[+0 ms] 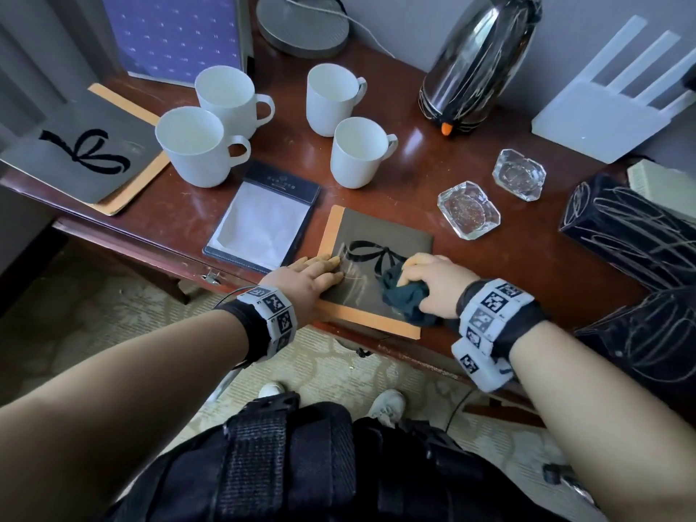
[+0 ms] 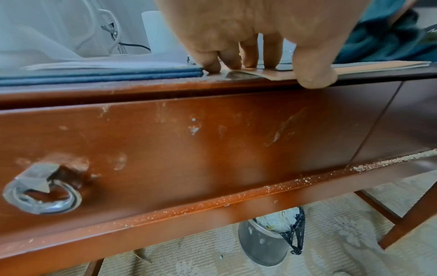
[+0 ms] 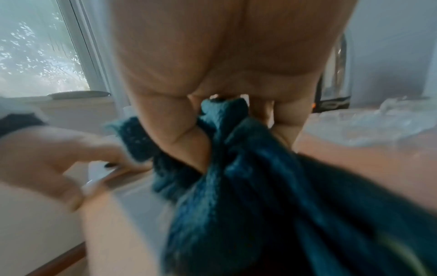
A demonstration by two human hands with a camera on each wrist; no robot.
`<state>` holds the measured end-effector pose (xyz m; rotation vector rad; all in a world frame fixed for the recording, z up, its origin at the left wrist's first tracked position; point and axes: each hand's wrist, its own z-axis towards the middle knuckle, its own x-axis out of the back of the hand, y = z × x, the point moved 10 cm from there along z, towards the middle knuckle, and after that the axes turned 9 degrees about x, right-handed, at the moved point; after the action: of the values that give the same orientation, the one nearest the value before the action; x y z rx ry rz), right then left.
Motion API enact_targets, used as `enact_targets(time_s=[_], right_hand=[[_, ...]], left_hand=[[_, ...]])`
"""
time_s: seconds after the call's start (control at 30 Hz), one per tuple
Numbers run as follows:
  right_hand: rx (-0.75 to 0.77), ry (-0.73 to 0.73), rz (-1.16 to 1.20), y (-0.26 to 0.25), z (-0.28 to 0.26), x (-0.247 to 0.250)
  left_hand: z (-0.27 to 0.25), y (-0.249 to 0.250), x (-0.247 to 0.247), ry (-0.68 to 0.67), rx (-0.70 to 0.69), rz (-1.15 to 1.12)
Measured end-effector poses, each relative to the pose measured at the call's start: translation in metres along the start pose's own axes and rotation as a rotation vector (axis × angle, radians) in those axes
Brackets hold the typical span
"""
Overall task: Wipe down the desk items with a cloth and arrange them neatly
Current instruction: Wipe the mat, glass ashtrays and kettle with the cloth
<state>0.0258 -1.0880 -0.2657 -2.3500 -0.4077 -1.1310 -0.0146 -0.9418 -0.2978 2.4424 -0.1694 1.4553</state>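
A dark grey booklet with an orange border and a black bow print lies at the desk's front edge. My left hand lies flat on its left side, fingers straight, pressing it down; in the left wrist view the fingertips rest on the orange border. My right hand grips a bunched dark teal cloth on the booklet's right part. In the right wrist view the cloth hangs from the curled fingers, blurred.
Several white mugs stand behind, with a navy notepad holder left of the booklet. Two glass ashtrays, a steel kettle, a white router and a black box sit right. A second booklet lies far left.
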Motion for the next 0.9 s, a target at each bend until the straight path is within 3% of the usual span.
enact_targets(time_s=[0.03, 0.13, 0.17, 0.23, 0.33, 0.4, 0.47, 0.57, 0.6, 0.67, 0.77, 0.83, 0.9], right_hand=[[-0.019, 0.025, 0.022, 0.009, -0.001, 0.009], [-0.205, 0.326, 0.093, 0.039, -0.007, 0.039], [-0.248, 0.364, 0.086, 0.038, -0.008, 0.036], [-0.23, 0.343, 0.004, 0.018, -0.008, 0.017], [-0.045, 0.235, -0.109, -0.018, -0.011, -0.011], [0.074, 0.069, -0.094, -0.027, -0.017, -0.021], [0.072, 0.045, -0.051, -0.02, -0.024, -0.011], [-0.153, 0.361, 0.024, 0.014, -0.033, 0.026], [-0.214, 0.405, 0.042, 0.018, -0.033, 0.026], [-0.25, 0.345, 0.019, 0.009, -0.029, 0.005], [-0.044, 0.236, -0.035, -0.033, -0.024, -0.024], [0.111, 0.082, -0.031, -0.054, -0.024, -0.036], [0.13, 0.034, -0.017, -0.052, -0.023, -0.03]], left_hand=[[0.0, 0.0, 0.0, 0.001, 0.003, -0.002], [0.0, 0.0, 0.0, 0.001, 0.01, -0.01], [0.0, 0.0, 0.0, 0.004, 0.011, -0.01], [-0.001, 0.001, 0.001, 0.01, 0.012, -0.015], [-0.003, 0.0, 0.001, 0.009, 0.014, -0.027], [-0.004, 0.001, 0.001, 0.001, 0.011, -0.035], [-0.003, 0.0, 0.002, 0.001, 0.013, -0.051], [-0.001, -0.001, 0.001, 0.0, 0.016, -0.087], [-0.001, -0.002, 0.001, 0.001, 0.016, -0.088], [-0.001, -0.001, 0.0, 0.002, 0.017, -0.084], [-0.001, -0.001, 0.001, 0.011, 0.026, -0.087], [-0.001, -0.002, 0.001, 0.008, 0.028, -0.105], [-0.001, -0.003, -0.001, 0.002, 0.028, -0.129]])
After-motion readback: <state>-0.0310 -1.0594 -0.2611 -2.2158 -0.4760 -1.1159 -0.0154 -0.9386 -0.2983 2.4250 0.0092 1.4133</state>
